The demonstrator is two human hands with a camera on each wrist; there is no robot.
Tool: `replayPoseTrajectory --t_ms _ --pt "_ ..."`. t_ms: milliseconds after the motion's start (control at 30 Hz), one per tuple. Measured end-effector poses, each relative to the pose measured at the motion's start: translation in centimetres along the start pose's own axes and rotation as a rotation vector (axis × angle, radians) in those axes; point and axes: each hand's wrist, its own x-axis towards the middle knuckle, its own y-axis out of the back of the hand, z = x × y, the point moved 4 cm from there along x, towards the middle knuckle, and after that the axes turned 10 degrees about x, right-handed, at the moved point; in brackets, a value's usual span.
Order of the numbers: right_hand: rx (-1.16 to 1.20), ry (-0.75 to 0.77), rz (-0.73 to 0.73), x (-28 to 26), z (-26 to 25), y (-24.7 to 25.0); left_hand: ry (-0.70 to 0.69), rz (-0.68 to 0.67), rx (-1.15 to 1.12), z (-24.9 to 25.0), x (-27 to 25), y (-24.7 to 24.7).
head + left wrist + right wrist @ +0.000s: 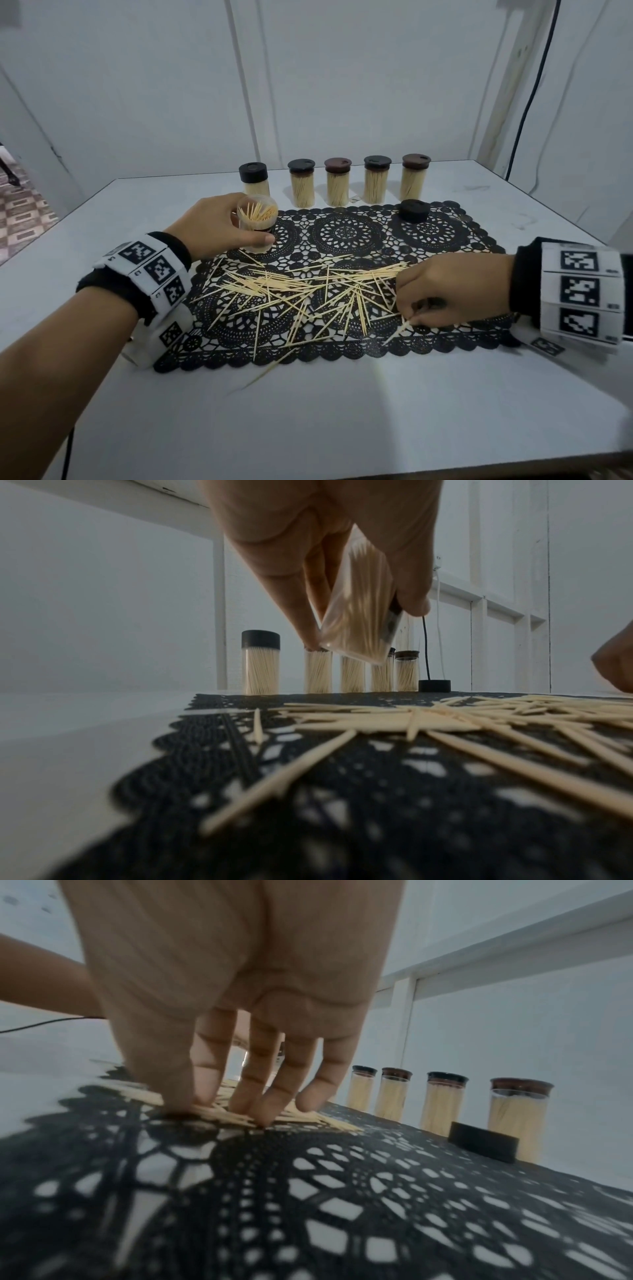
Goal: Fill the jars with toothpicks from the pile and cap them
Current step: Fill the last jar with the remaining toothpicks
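The clear plastic open jar (256,224), tilted and partly hidden, is gripped by the left hand (209,230); scattered pale wooden toothpicks (294,291) are pinched by the right hand (452,291).

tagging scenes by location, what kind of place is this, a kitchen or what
Probably a plain indoor recording or work setup, not a kitchen: a bare white table against white panel walls, a cable hanging down the wall, and a patterned tile floor at the left.
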Motion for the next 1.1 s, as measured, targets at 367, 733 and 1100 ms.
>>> replayPoseTrajectory --t_ms 367,733,1100 --pt "-0.21 -0.232 0.037 3.9 0.7 1.3 -0.004 0.0 -0.016 -0.3 0.2 -0.2" --pt "-0.226 -0.478 -0.085 4.8 3.2 1.8 0.002 -0.003 -0.037 -0.4 0.3 -0.3" --pt "-0.43 -0.373 0.029 4.6 2.2 1.9 0.002 -0.005 -0.021 -0.3 0.3 -0.2"
